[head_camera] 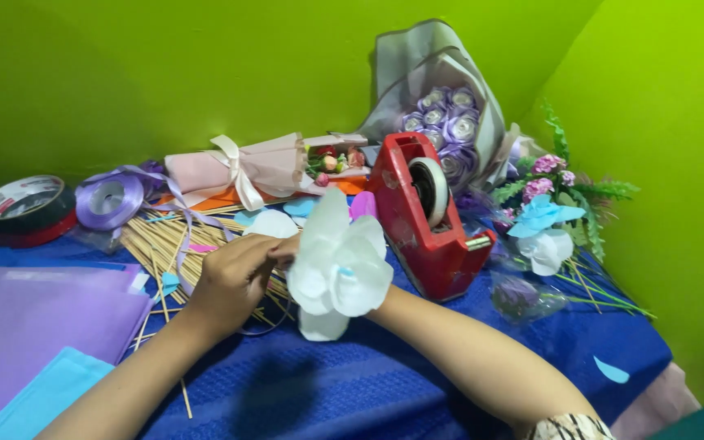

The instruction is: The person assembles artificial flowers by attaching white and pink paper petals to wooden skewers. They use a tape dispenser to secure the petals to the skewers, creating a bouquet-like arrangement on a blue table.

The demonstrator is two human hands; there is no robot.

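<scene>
White paper flower (340, 265) sits between your hands above the blue cloth (327, 383). Your left hand (234, 281) pinches its base; your right hand (376, 297) is hidden behind the petals, probably grasping it, I cannot tell. Behind lie wooden sticks (165, 244), then the red tape dispenser (429, 216).

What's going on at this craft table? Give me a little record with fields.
Left hand: pinching the base of the white paper flower
Right hand: hidden behind the flower
Beneath hands: bundle of wooden sticks on blue cloth
Right of flower: red tape dispenser
Left: purple ribbon spool, purple paper sheets
Back: pink wrapped bouquet, grey-wrapped purple rose bouquet
</scene>
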